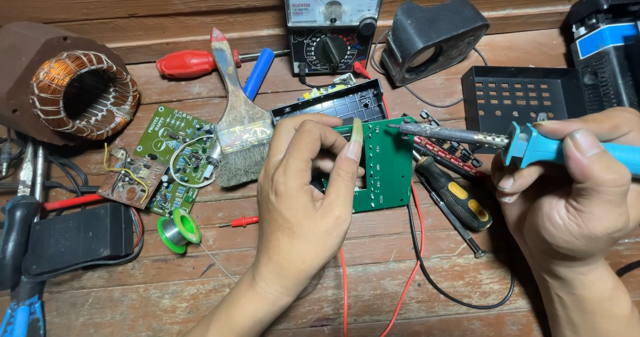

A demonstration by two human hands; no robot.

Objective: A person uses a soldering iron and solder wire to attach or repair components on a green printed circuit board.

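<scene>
Green circuit board (383, 167) sits near the middle of the wooden table (373, 284), tilted up and gripped along its left edge by my left hand (303, 197), whose thumb and fingers are closed around it, one long fingernail pointing up in front of the board. My right hand (573, 190) is clenched around the blue handle of a soldering iron (507, 140), and I see its metal tip reaching left to the board's upper right corner, touching or very nearly touching it; I cannot tell which. Just behind the board lies a black plastic case half (333, 104), and further back an analogue multimeter (333, 24) leans against the wall. To the right of the board a yellow-and-black screwdriver (457, 197) lies on the planks beneath the iron. Left of my left hand rest a worn paintbrush (240, 124), a second green circuit board (177, 157) crowded with parts, and a green spool of solder (179, 232). A copper-wound toroid coil (83, 94) stands at the far left. Red and black leads (413, 270) trail across the table toward me.
</scene>
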